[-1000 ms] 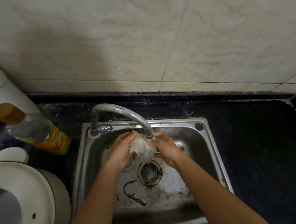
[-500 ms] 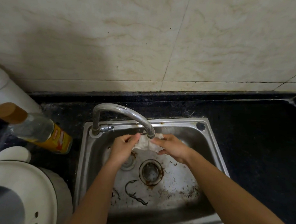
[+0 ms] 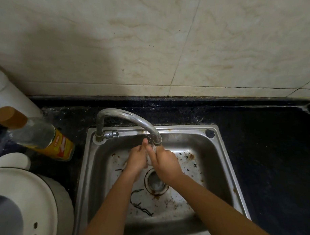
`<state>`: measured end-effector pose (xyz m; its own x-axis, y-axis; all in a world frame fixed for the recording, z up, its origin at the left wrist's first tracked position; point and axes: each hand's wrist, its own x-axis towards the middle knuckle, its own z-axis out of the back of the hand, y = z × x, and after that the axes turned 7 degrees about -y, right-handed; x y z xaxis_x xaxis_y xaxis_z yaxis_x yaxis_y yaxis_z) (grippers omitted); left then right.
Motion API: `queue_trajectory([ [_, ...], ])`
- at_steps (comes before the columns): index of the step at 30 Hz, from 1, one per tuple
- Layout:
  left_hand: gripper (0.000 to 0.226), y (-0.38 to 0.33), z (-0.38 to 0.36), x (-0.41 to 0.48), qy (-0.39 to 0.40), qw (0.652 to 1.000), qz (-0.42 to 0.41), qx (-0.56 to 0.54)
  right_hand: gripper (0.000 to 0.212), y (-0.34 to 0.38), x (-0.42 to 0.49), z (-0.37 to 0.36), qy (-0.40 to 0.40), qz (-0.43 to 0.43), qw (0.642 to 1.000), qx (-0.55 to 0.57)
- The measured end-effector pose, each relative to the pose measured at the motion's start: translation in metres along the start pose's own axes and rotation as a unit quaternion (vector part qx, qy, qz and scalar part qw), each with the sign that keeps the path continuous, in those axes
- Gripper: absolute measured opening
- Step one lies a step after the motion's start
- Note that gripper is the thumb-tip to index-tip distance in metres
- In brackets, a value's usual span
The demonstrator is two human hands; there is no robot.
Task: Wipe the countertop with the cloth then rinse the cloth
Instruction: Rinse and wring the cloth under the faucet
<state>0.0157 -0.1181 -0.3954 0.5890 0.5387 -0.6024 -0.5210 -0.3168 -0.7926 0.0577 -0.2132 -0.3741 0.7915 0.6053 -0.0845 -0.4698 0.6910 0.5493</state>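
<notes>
A dark stone countertop (image 3: 265, 156) under pale wall tiles frames a stained steel sink (image 3: 218, 154). Half a second ago the cloth hung stretched between parted hands. Now the left hand (image 3: 137, 159) and right hand (image 3: 165, 163) have met palm to palm, both clenched around the bunched cloth (image 3: 149, 159). Only a white sliver of it shows, just under the faucet (image 3: 129, 119) spout at the basin's twelve o'clock. This looks like wringing, with the rinse well underway.
</notes>
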Motion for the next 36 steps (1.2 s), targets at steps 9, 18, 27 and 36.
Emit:
queue_trajectory([
  [9, 0.051, -0.002, -0.006, -0.010, -0.002, 0.999, 0.028, -0.019, 0.031, 0.001, 0.015, 0.004, -0.037, -0.166, 0.985, -0.026],
  [18, 0.049, -0.004, 0.007, -0.002, -0.009, 0.999, 0.019, -0.050, 0.079, 0.020, -0.013, -0.013, -0.068, 0.008, 0.996, -0.065],
  [27, 0.035, -0.009, 0.006, -0.017, 0.024, 0.996, -0.019, -0.085, 0.037, 0.003, 0.017, 0.010, -0.040, -0.239, 0.963, 0.118],
  [36, 0.024, -0.007, 0.033, -0.018, 0.084, 0.982, 0.057, -0.161, 0.019, -0.010, 0.007, 0.015, 0.027, -0.210, 0.895, 0.393],
])
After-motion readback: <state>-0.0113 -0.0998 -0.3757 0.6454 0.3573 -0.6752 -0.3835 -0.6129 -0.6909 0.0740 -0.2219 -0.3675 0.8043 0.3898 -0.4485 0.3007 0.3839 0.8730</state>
